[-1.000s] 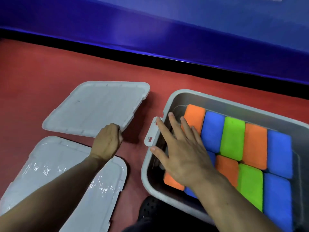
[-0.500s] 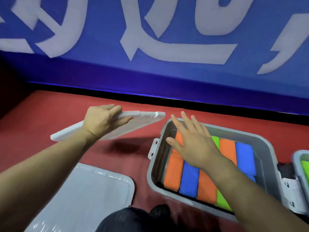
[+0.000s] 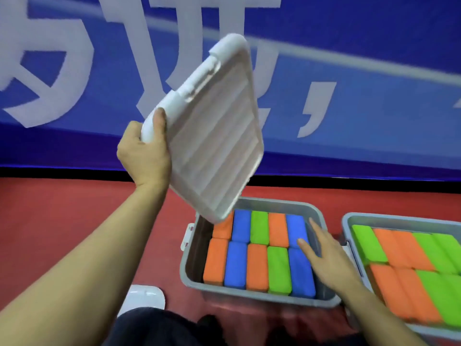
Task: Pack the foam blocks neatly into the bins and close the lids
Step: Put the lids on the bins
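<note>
Your left hand is holding a white lid up in the air, steeply tilted, with its ribbed underside facing you; your thumb is lying across the near corner of the rim and the other fingers are wrapping behind it, so the hand is clamping that corner. The lid's lowest corner is hanging just above the far left corner of the grey bin in front of you, apart from its rim as far as the view shows. That bin is sitting open on the red floor and is holding two rows of foam blocks packed side by side: orange, blue, green, orange and blue in the far row, and orange, blue, orange, green and blue in the near row. A gap is showing between the blocks and the bin's left wall. Your right hand is reaching over the bin's right side, palm down with the fingers spread flat and not gripping anything, the fingertips lying over the blue blocks at the right end. Just beside it, to the right, a second grey bin is standing open too, filled with green and orange blocks. A corner of another white lid is lying on the floor near your left forearm. Behind everything, a blue banner with large white characters is running along the floor's far edge.
</note>
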